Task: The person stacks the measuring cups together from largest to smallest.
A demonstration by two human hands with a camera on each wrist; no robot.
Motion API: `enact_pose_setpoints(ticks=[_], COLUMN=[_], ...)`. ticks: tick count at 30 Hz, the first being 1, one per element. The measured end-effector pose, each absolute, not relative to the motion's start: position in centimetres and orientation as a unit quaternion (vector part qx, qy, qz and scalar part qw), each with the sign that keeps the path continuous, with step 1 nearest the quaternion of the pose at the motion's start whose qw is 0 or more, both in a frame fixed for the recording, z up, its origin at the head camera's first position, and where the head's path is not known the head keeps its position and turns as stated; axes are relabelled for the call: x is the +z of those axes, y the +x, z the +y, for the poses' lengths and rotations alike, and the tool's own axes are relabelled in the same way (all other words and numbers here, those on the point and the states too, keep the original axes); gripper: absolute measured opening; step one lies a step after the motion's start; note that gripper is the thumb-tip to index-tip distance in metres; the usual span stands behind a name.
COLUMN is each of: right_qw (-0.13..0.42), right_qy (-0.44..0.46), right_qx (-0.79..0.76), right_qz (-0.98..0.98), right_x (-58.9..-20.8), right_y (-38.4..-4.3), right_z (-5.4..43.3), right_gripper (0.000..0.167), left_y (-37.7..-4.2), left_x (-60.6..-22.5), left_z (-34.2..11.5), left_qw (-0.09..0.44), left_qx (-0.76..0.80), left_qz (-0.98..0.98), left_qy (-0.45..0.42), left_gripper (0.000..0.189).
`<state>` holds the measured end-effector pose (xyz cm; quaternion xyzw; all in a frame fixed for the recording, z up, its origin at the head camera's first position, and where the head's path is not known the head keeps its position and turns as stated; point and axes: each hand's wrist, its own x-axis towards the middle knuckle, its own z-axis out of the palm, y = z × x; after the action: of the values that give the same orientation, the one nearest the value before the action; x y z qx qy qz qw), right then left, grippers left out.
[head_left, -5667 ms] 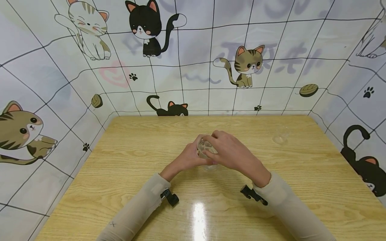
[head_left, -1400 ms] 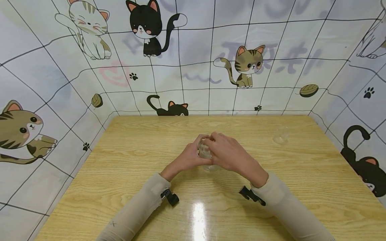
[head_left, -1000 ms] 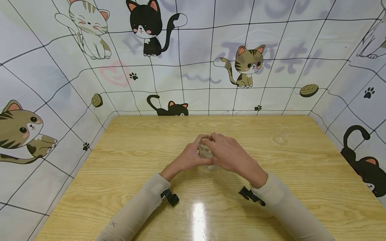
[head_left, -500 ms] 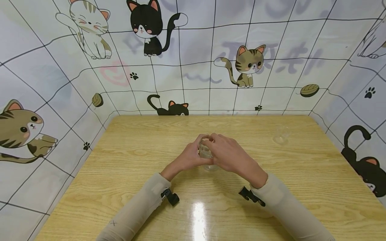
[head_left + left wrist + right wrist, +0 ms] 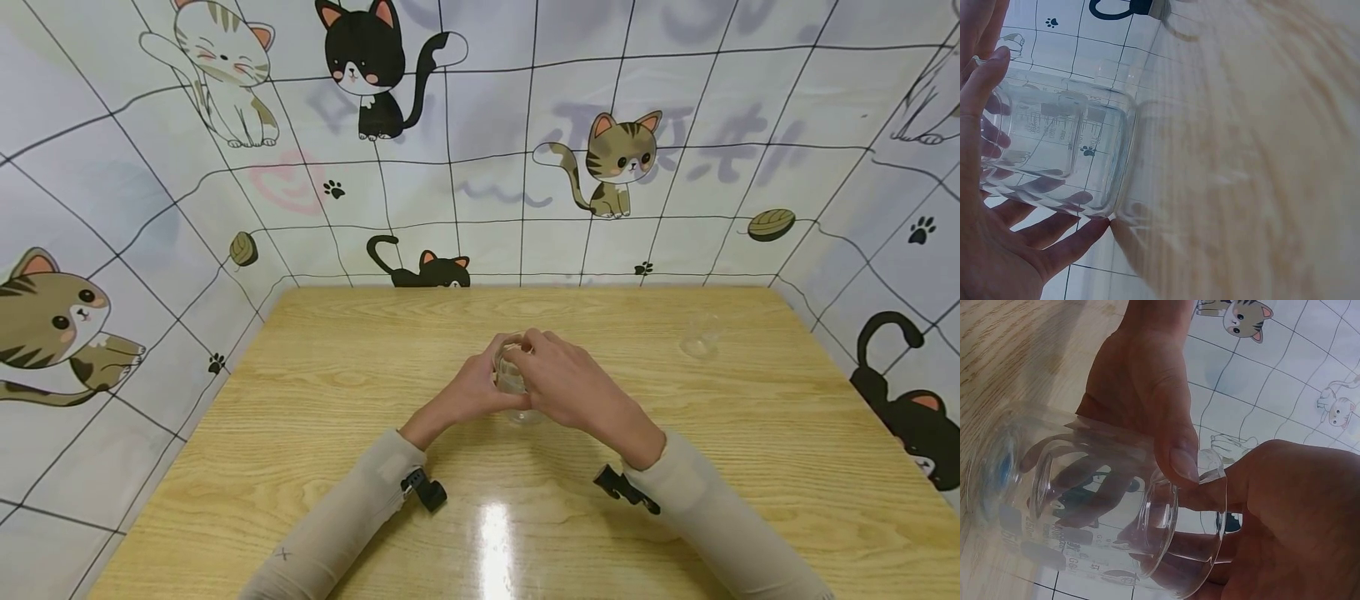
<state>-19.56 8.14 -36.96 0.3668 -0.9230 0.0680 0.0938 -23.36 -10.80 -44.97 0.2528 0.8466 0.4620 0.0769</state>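
Cat-print wall [image 5: 495, 192] behind a wooden table [image 5: 337, 358], large glass beaker [image 5: 1104, 156] upright on it, left hand [image 5: 472, 387] curled round its side, smaller beaker [image 5: 1044, 134] inside, above its base, right hand [image 5: 570, 379] pinching the smaller one's rim, third beaker [image 5: 701, 340] well apart.

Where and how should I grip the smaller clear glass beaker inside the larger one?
Likely best by the rim of the smaller clear glass beaker, from above: the larger clear glass beaker surrounds its wall, leaving the open mouth. The right hand reaches in there; the left hand holds the outside.
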Motion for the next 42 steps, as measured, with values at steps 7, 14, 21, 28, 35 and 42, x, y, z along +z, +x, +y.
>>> enact_pose_setpoints(ticks=[7,14,21,28,35,42], right_qw=[0.09,0.081,0.096,0.099,0.095,0.093], right_qy=[0.371,0.371,0.378,0.378,0.377,0.375], right_qx=[0.064,0.063,0.059,0.052,0.053,0.053], right_qz=[-0.922,-0.923,-0.919,-0.919,-0.92,-0.921], right_x=[-37.01,-36.91,-36.93,-37.07,-36.99,-37.06], right_y=[-19.48,-19.41,-19.4,-19.59,-19.56,-19.58], right_z=[8.03,8.06,8.15,8.17,8.17,8.21], right_gripper=[0.037,0.038,0.034,0.032,0.032,0.033], left_y=[-23.29,-23.31,-23.3,-23.35,-23.39,-23.37], left_x=[-44.95,-44.95,-44.91,-44.94,-44.94,-44.94], left_z=[-10.8,-10.8,-10.82,-10.77,-10.81,-10.79], left_qw=[0.072,0.073,0.07,0.069,0.072,0.069], left_qx=[0.466,0.463,0.464,0.46,0.46,0.46], left_qz=[0.844,0.846,0.846,0.848,0.848,0.848], left_qy=[0.257,0.255,0.253,0.256,0.254,0.253], left_gripper=[0.085,0.084,0.083,0.085,0.085,0.084])
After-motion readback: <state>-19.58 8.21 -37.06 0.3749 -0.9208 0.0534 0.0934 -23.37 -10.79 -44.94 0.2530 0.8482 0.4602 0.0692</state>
